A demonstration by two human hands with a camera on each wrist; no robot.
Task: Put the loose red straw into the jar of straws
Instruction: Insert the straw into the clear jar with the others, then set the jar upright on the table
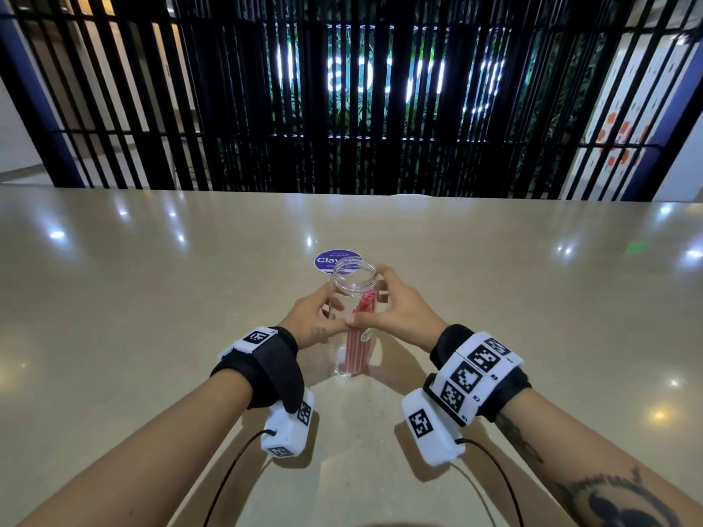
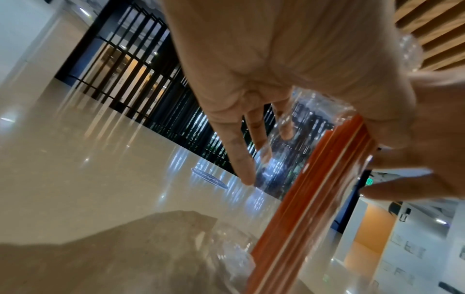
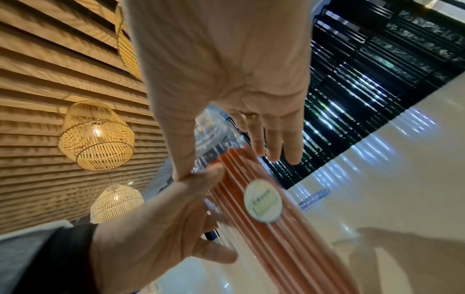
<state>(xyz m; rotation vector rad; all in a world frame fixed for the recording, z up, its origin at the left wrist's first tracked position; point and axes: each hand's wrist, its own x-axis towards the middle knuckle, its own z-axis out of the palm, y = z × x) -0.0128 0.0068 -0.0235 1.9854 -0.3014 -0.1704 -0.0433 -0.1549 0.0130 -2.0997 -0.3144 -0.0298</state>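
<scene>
Two hands are placed around a clear plastic jar [image 1: 354, 298] that is stood upright on a glossy beige table [image 1: 152, 298], near the middle of the near edge. The left hand [image 1: 312, 317] is set against the jar's left side, its fingers [image 2: 241, 159] extended and laid along the wall, as is seen in the left wrist view. The right hand [image 1: 392, 306] is set against the right side, with its fingers [image 3: 274, 143] held straight along the jar and its thumb brought across the near face until it is met by the left thumb. Neither hand is seen clenched; the jar is cradled rather than gripped tightly. The jar's mouth is open and no lid is fitted. A bundle of red straws [image 1: 359, 336] is contained inside, leaned toward the right wall, with the tops kept below the rim. A single loose straw cannot be told apart from the bundle. A small round label [image 3: 262, 201] is stuck on the jar's near face. A round purple sticker [image 1: 330, 259] is fixed on the table just beyond the jar. Black vertical slats [image 1: 190, 108] are ranged behind the far edge of the table. Two woven pendant lamps [image 3: 96, 135] are recorded in the right wrist view.
</scene>
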